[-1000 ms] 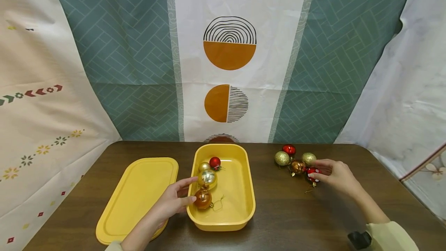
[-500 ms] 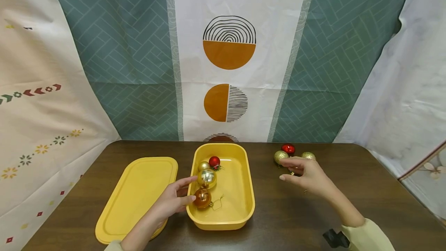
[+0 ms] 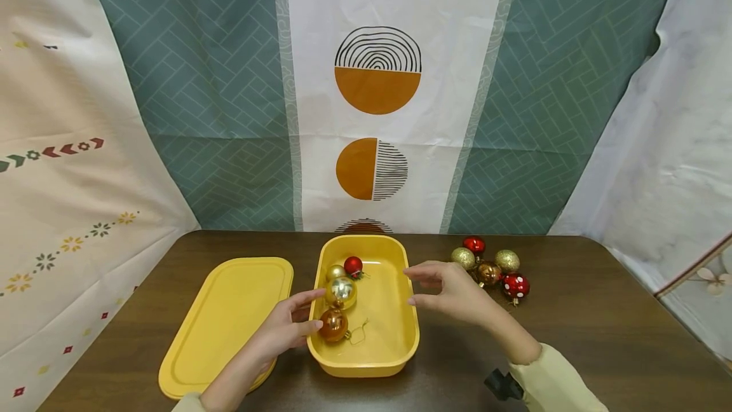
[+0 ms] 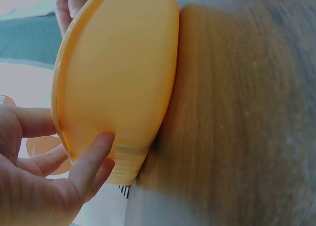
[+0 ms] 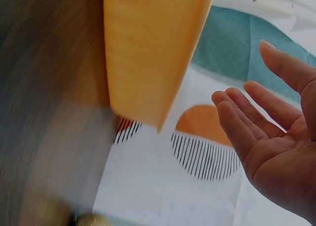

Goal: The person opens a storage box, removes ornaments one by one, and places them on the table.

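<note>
A yellow plastic box (image 3: 377, 329) stands on the table with several Christmas baubles along its left side: a red bauble (image 3: 352, 265), a small gold bauble (image 3: 335, 272), a larger shiny gold bauble (image 3: 340, 294) and a copper bauble (image 3: 333, 325). My left hand (image 3: 288, 326) holds the box's left wall, some fingers over the rim and others against the outside (image 4: 94, 162). At the right rim, my right hand (image 3: 452, 290) hovers with fingers spread loosely and nothing in them. In the right wrist view the right hand (image 5: 276, 122) shows an empty palm beside the box (image 5: 148, 53).
A yellow lid (image 3: 229, 323) lies flat to the left of the box. At the back right sits a cluster of baubles: red (image 3: 474, 245), two glittery gold ones (image 3: 462, 258), copper (image 3: 488, 274) and a white-dotted red bauble (image 3: 516, 286). A patterned cloth (image 3: 372, 145) hangs behind the table.
My right hand has left the dotted red bauble in the cluster and moved left to the box's right rim, holding nothing. The left hand, box and baubles have stayed put.
</note>
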`<action>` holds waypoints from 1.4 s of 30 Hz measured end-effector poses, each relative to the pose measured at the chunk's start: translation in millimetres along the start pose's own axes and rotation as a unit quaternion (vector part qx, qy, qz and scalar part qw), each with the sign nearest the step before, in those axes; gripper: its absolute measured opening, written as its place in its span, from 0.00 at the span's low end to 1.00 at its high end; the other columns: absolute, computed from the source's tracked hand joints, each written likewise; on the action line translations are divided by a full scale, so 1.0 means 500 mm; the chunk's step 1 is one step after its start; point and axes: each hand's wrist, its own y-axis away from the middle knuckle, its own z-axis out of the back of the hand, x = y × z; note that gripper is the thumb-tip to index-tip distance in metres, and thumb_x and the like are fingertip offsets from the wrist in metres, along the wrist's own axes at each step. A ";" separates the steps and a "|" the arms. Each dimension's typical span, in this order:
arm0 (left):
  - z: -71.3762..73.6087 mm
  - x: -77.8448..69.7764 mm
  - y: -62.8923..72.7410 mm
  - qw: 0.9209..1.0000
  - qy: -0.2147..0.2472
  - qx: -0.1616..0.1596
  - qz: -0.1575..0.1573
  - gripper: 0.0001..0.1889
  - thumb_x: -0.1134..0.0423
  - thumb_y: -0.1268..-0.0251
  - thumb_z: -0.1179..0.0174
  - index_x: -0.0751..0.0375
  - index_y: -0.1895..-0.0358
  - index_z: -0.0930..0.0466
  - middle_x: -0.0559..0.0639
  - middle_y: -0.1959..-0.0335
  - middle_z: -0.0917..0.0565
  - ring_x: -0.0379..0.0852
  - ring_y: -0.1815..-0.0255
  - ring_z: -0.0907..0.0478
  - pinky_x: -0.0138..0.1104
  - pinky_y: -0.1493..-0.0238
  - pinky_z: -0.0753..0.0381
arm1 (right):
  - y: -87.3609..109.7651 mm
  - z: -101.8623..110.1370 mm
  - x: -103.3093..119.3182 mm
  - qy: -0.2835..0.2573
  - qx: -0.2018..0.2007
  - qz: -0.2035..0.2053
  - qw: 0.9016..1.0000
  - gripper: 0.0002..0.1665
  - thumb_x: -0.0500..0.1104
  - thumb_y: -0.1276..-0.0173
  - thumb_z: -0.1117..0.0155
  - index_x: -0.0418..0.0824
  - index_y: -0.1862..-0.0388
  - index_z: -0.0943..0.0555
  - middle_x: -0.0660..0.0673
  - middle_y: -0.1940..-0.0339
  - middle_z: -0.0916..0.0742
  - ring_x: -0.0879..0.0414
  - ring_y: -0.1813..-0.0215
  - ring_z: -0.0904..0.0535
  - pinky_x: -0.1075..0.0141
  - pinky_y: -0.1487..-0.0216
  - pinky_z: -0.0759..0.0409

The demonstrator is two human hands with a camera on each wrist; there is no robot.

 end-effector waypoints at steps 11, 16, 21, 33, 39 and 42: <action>-0.001 -0.001 -0.002 1.000 0.003 0.008 -0.009 0.28 0.72 0.42 0.43 0.67 0.36 0.38 0.70 0.41 0.33 0.57 0.48 0.27 0.45 0.62 0.19 | -0.042 -0.068 0.024 -0.012 0.048 0.036 0.998 0.24 0.42 0.45 0.31 0.31 0.51 0.21 0.38 0.54 0.17 0.47 0.53 0.20 0.66 0.53 0.22; -0.002 -0.002 -0.001 1.000 0.002 0.008 -0.007 0.28 0.72 0.42 0.43 0.67 0.36 0.38 0.70 0.41 0.33 0.57 0.47 0.27 0.45 0.62 0.19 | -0.053 -0.100 0.028 -0.014 0.066 0.034 0.997 0.24 0.41 0.46 0.31 0.30 0.52 0.21 0.38 0.54 0.17 0.48 0.54 0.21 0.66 0.53 0.21; -0.002 -0.003 0.000 1.000 0.006 0.011 -0.004 0.28 0.73 0.42 0.44 0.67 0.36 0.38 0.71 0.41 0.33 0.58 0.46 0.28 0.46 0.61 0.19 | -0.063 -0.128 0.034 -0.020 0.082 0.038 0.996 0.24 0.40 0.46 0.31 0.30 0.51 0.22 0.38 0.54 0.17 0.47 0.54 0.21 0.67 0.55 0.21; -0.001 -0.004 0.001 1.000 0.003 0.011 -0.005 0.28 0.72 0.42 0.43 0.67 0.36 0.38 0.71 0.41 0.33 0.58 0.47 0.28 0.46 0.61 0.19 | -0.083 -0.176 0.045 -0.022 0.101 0.011 0.995 0.25 0.40 0.47 0.30 0.32 0.50 0.22 0.42 0.54 0.16 0.53 0.54 0.20 0.70 0.58 0.21; 0.000 -0.004 -0.001 1.000 -0.004 0.004 0.005 0.28 0.72 0.42 0.43 0.66 0.37 0.37 0.71 0.41 0.33 0.59 0.46 0.28 0.46 0.61 0.19 | -0.091 -0.192 0.046 0.004 0.104 0.015 0.994 0.23 0.40 0.48 0.29 0.34 0.52 0.20 0.46 0.58 0.15 0.60 0.59 0.20 0.72 0.59 0.22; 0.000 -0.005 -0.001 1.000 -0.006 0.005 0.006 0.28 0.72 0.42 0.42 0.66 0.37 0.37 0.71 0.41 0.33 0.59 0.46 0.28 0.46 0.61 0.19 | -0.094 -0.198 0.046 0.023 0.103 0.017 0.994 0.22 0.41 0.48 0.29 0.35 0.53 0.19 0.48 0.60 0.14 0.63 0.61 0.20 0.73 0.61 0.22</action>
